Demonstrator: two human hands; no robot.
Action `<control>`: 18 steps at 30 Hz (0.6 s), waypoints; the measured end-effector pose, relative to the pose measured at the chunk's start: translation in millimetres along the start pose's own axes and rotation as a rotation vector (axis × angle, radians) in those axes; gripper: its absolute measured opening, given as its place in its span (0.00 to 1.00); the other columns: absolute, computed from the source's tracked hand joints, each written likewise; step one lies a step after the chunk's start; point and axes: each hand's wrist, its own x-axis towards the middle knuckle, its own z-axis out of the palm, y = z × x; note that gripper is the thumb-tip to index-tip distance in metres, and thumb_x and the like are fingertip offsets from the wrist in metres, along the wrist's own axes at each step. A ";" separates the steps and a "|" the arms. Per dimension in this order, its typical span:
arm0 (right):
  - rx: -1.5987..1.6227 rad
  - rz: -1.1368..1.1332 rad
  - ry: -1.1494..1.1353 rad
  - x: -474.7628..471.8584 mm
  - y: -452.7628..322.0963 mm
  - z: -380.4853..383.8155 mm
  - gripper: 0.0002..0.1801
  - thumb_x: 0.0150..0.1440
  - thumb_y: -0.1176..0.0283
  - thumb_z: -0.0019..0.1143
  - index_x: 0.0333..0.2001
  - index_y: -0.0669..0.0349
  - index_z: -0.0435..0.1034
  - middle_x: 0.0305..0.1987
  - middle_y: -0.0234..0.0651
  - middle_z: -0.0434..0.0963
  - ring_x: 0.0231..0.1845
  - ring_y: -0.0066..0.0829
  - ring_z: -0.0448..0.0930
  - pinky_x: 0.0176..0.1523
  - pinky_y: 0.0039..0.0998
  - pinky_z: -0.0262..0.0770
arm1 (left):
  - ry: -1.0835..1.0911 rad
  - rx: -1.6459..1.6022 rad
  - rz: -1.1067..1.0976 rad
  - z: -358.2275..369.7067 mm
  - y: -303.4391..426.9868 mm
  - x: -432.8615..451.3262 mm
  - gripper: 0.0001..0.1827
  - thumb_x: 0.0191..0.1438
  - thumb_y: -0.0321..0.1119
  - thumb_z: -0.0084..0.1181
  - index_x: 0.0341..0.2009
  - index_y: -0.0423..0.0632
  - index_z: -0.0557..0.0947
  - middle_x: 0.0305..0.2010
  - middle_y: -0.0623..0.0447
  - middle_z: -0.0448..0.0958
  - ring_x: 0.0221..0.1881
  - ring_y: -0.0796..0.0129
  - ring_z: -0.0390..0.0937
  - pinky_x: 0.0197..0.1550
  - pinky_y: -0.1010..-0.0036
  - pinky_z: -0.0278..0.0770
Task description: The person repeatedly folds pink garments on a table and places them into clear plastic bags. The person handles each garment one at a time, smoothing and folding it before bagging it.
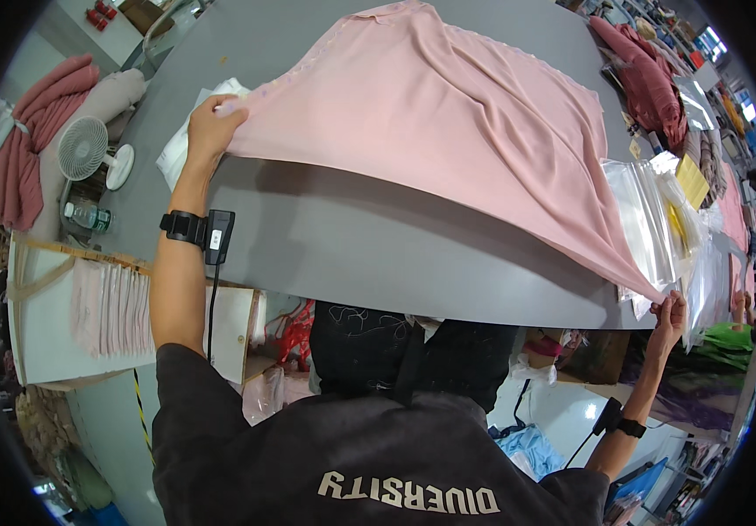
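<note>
A large pink cloth (pixel 410 125) with a dotted trim along its far edges spreads over the grey table (pixel 351 243). My left hand (pixel 212 128) pinches its near left corner, close to a white packet (pixel 177 152) on the table. At the far right, my right hand (pixel 670 312) grips the other near corner between thumb and fingers. The near edge hangs between both hands, lifted off the tabletop, and casts a shadow. Folds run diagonally across the cloth's right half.
Clear plastic bags (pixel 641 223) lie by the right edge, beside rolled dark pink fabric (pixel 647 85). To the left are a white fan (pixel 85 148), a plastic bottle (pixel 88 215) and fabric rolls (pixel 42 144). A box of pink packets (pixel 111 306) stands below the table's left edge.
</note>
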 end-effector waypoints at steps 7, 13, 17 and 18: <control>-0.480 -0.167 -0.242 -17.5 -1.1 8.1 0.20 0.55 0.86 0.66 0.52 0.64 0.77 0.55 0.35 0.76 0.58 0.30 0.77 0.61 0.28 0.72 | 0.014 0.242 -0.113 -19.6 -85.2 -74.4 0.23 0.55 0.46 0.69 0.48 0.42 0.87 0.35 0.48 0.86 0.36 0.60 0.84 0.42 0.67 0.80; -0.802 -0.260 -0.165 -34.4 -4.8 26.5 0.24 0.49 0.89 0.67 0.51 0.61 0.78 0.52 0.38 0.76 0.58 0.40 0.78 0.60 0.34 0.75 | -0.022 0.406 -0.094 -0.8 -76.7 -114.2 0.24 0.57 0.51 0.68 0.40 0.40 0.88 0.32 0.47 0.85 0.36 0.61 0.84 0.41 0.66 0.80; -0.839 -0.397 -0.185 -36.7 -5.9 31.0 0.26 0.49 0.91 0.63 0.52 0.60 0.78 0.52 0.40 0.75 0.57 0.43 0.78 0.58 0.36 0.77 | -0.056 0.201 -0.235 -1.4 -63.3 -96.8 0.19 0.58 0.44 0.68 0.38 0.38 0.85 0.31 0.50 0.84 0.36 0.67 0.83 0.38 0.71 0.80; -0.862 -0.428 -0.192 -37.5 -6.4 32.5 0.26 0.50 0.92 0.62 0.52 0.60 0.78 0.53 0.41 0.75 0.56 0.44 0.78 0.58 0.37 0.77 | -0.053 0.079 -0.323 -1.8 -60.3 -89.3 0.17 0.58 0.42 0.68 0.38 0.38 0.85 0.31 0.51 0.83 0.36 0.69 0.83 0.37 0.72 0.79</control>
